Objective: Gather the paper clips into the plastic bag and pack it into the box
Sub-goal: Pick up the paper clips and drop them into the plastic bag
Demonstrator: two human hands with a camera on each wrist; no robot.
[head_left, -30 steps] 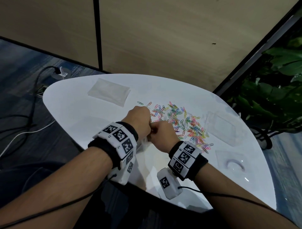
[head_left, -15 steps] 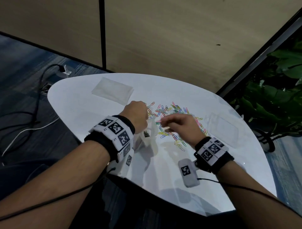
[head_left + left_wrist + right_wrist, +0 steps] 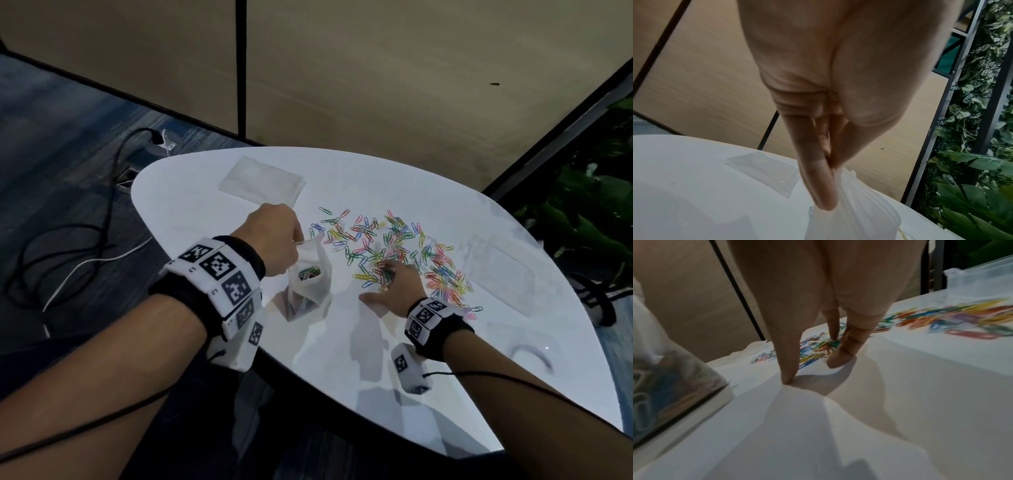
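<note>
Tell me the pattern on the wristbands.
Black-and-white square code markers on the wristbands, clearest in the head view.

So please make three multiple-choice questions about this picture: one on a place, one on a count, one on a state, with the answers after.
1. Where is the stack of spare bags on the table?
A. At the far left, beyond the left hand
B. Under the right hand
C. Inside the box

2. How many hands touch the bag?
A. None
B. One
C. Two

3. In what state is this bag?
A. Flat and empty
B. Held open at the top, some paper clips inside
C. Packed in the box

Answers:
1. A: the stack lies past the left hand, far from the box.
2. B: only the left hand pinches its rim; the right hand is on the loose paper clips.
3. B: coloured clips show through its open mouth in the head view.
</note>
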